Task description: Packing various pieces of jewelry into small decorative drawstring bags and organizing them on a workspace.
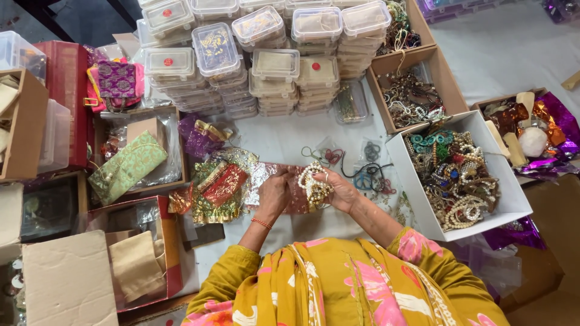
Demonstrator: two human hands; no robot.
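My left hand (pixel 273 194) grips the edge of a shiny pink foil pouch (pixel 264 175) lying on the white table. My right hand (pixel 339 191) holds a bunch of white pearl bangles (pixel 313 184) at the pouch's right end. Both wrists come out of yellow and pink floral sleeves; a red thread circles the left wrist. Just left of the pouch lies a red embroidered pouch (pixel 225 185) on gold foil.
Stacks of clear plastic boxes (pixel 260 54) stand at the back. A white box (pixel 505 192) heaped with bangles sits at the right, cardboard boxes of jewellery (pixel 446 78) behind it. A green brocade pouch (pixel 127 166) and brown cartons (pixel 66 278) lie left. Loose bangles (pixel 365 175) lie near my right hand.
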